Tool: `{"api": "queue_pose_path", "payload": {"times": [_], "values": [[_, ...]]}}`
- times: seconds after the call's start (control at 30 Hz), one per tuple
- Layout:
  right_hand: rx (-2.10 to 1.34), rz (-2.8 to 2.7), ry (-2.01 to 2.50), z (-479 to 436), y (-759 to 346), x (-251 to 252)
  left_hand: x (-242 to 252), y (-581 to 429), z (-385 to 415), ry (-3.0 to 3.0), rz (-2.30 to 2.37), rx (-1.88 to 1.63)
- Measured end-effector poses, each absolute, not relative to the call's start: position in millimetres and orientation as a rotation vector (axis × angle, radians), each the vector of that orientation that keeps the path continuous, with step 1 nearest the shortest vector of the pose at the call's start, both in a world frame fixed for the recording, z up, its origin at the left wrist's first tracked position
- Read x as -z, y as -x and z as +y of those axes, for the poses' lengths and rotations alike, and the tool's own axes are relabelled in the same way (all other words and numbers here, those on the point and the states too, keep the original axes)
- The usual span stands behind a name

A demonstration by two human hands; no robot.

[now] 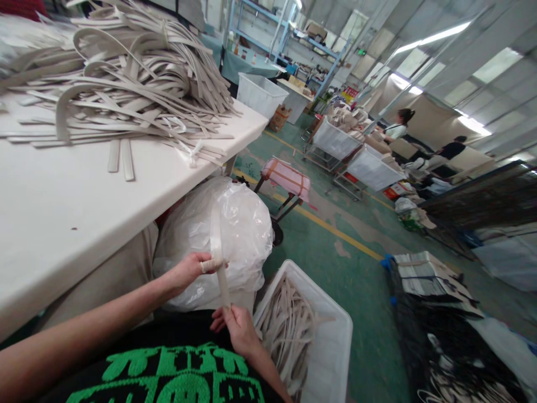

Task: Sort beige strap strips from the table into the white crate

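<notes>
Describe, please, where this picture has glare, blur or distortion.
Head view: ceiling lights glare white; the plastic bag carries small bright reflections; the beige strip stands out weakly before it; the dark panel at far right looks smeared; the image leans, stretched toward its edges.

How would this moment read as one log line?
left hand: pinching strip | right hand: holding strip's lower part | beside: white bin with loose strips

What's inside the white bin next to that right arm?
Beige strips lie tangled in the white bin. What's underneath can't be seen, because they cover it.
</notes>
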State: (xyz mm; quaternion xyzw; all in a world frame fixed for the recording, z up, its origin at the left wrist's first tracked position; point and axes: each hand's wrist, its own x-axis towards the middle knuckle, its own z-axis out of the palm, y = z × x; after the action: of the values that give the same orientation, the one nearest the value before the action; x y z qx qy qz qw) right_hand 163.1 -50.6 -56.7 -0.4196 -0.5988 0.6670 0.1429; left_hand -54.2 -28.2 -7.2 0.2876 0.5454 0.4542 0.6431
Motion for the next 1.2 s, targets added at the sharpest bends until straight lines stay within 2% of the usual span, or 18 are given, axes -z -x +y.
{"api": "queue_pose_path", "payload": {"times": [0.3,0.47,0.53,0.73,0.87,1.07,1.2], "values": [[-2.064,-1.731,1.147,-48,-164,39,21,32,-55,-0.709,1.173,-0.860],[-2.187,-1.500,1.061,-41,-156,26,13,18,-67,-0.711,0.824,-0.761],[-2.153,-1.547,1.107,-37,-152,27,14,17,-65,-0.720,0.842,-0.786],[-1.964,-1.753,1.238,-54,-180,52,24,37,-52,-0.622,1.296,-0.961],[-1.855,-1.773,1.347,-66,-190,61,23,35,-57,-0.662,1.240,-0.910],[-1.811,-1.737,1.285,-43,-157,35,23,19,-62,-0.863,1.024,-0.821],[-1.809,-1.790,1.241,-46,-169,38,18,30,-51,-0.814,1.166,-0.919]]}}
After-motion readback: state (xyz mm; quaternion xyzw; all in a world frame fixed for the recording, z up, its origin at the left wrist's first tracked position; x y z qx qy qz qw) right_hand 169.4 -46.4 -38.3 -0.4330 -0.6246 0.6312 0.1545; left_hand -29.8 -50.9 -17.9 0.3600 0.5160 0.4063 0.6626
